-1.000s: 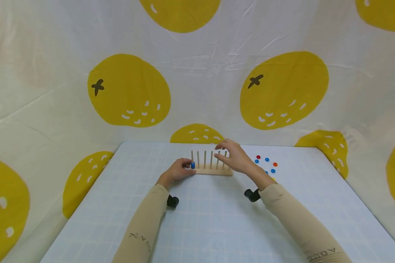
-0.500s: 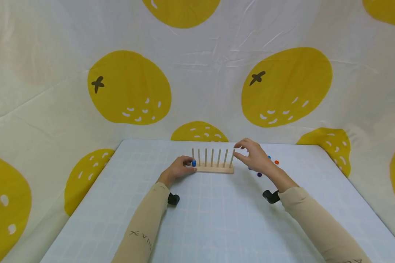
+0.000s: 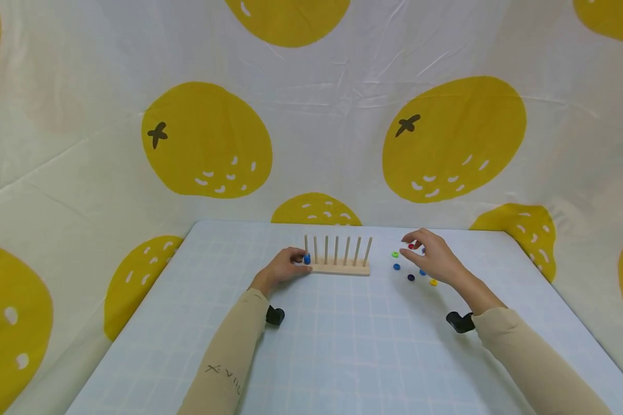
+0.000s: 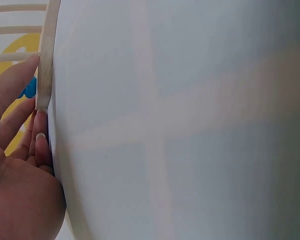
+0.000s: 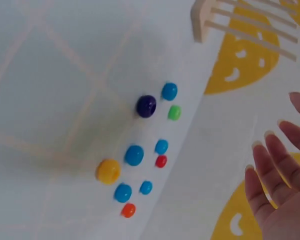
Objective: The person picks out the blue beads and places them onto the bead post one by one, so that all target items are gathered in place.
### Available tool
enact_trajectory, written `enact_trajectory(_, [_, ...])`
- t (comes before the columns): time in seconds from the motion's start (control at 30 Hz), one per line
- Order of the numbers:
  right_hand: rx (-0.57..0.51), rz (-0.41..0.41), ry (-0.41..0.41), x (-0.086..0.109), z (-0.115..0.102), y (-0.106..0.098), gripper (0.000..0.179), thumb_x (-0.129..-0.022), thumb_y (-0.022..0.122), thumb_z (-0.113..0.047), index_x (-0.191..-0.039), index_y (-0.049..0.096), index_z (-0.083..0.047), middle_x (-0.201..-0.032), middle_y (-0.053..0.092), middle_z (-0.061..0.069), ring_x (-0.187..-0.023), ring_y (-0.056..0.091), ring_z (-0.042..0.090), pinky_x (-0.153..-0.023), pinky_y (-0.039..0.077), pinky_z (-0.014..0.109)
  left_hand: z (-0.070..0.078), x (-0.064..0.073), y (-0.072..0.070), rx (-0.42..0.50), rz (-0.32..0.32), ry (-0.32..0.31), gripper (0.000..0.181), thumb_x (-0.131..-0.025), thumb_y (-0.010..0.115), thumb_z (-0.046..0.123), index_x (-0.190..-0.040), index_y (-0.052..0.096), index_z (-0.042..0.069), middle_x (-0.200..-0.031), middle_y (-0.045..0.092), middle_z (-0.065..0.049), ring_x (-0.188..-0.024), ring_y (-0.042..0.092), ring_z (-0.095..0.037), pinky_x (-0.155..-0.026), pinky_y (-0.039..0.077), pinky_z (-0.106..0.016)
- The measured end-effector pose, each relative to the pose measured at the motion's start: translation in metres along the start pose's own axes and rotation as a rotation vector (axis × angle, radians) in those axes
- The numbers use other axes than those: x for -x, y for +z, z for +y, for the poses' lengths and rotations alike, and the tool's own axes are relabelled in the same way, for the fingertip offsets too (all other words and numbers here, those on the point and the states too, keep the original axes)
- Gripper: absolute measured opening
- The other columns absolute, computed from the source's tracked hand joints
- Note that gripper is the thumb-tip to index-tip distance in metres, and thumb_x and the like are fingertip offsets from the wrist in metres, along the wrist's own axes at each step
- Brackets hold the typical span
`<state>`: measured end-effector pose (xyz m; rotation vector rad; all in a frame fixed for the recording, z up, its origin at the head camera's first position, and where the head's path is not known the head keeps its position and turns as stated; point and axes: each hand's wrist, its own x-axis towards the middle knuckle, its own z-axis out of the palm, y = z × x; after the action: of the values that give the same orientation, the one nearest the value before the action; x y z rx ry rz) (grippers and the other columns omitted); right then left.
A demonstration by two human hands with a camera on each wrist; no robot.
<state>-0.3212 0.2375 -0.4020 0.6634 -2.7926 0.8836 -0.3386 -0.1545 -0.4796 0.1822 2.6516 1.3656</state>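
We have the rack point(image 3: 340, 268) on the table point(image 3: 332, 346), pale wood, seven upright pegs point(image 3: 336, 251), blue bead point(image 3: 307, 259) low on the leftmost one, maybe more than one stacked, can't tell; left hand point(image 3: 281, 267) grips that same end of the base, thumb at the front, fingers round the end; right hand point(image 3: 430, 253) is free, fingers loosely spread, nothing held, hanging over the loose beads right of the rack; there we see green bead point(image 3: 396, 254), purple bead point(image 5: 146, 106), yellow bead point(image 5: 109, 171), red bead point(image 5: 161, 161), orange bead point(image 5: 128, 210) and several blues, scattered, mostly a little apart. Handling, our guess: beads light, hard, smooth, probably plastic, so slippery and apt to roll or skid if nudged, unlikely to break; we'd take one by its outer rim, thumb against index, leaving the hole uncovered so a peg can pass; purple's hole seems to show in the right wrist view; rack looks stiff and fairly light, likely to slide or tip under a sideways knock, so we'd hold the base low at its end, as the left hand does; pegs look thin, so we'd avoid them as handles.
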Motion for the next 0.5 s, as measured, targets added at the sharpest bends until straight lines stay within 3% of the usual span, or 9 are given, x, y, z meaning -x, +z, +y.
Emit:
enact_trajectory(0.3, [0.032,-0.019,0.107,0.016,0.033,-0.008,0.035,-0.099,0.069,-0.022,-0.125,0.063,0.001,-0.122,0.063,0.022,-0.104,0.056,0.034,-0.08,0.053,0.036,-0.002,0.002,0.001,-0.005,-0.003,-0.001,0.056,-0.091,0.08,0.022,-0.139,0.06,0.002,-0.125,0.062,-0.014,-0.112,0.055,-0.028,-0.103,0.045,-0.044])
enact_trajectory(0.5, [0.048,-0.041,0.185,0.023,0.055,-0.01,0.042,-0.099,0.069,-0.022,-0.13,0.06,0.004,-0.123,0.061,0.024,-0.104,0.055,0.035,-0.082,0.054,0.04,0.002,0.002,-0.001,-0.003,0.003,0.002,0.054,-0.092,0.079,0.021,-0.138,0.06,0.002,-0.125,0.062,-0.014,-0.112,0.055,-0.028,-0.103,0.045,-0.044])
